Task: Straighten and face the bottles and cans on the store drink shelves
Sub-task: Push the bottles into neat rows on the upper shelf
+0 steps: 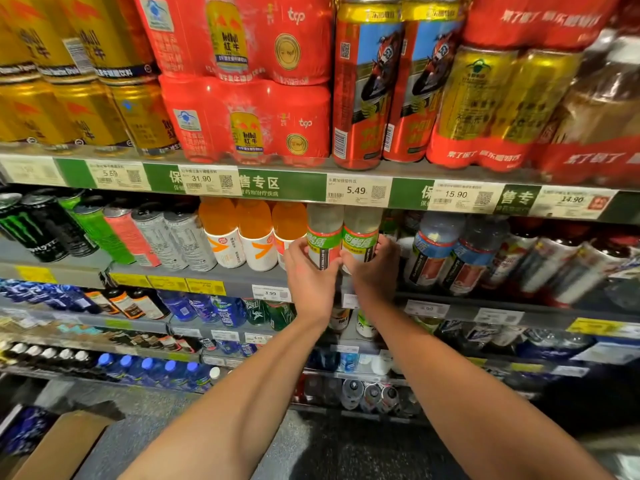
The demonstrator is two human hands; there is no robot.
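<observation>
On shelf, hands (pixel 341 271) around green-banded bottles (pixel 341 237)

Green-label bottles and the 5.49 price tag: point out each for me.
Left green-label bottle (pixel 324 239), head view, on its green label band.
Right green-label bottle (pixel 360 239), head view, on its green label band.
5.49 price tag (pixel 356 191), head view, on the printed price.

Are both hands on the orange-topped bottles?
No, the left hand and right hand each hold a green-labelled bottle, right of the orange bottles.
</observation>
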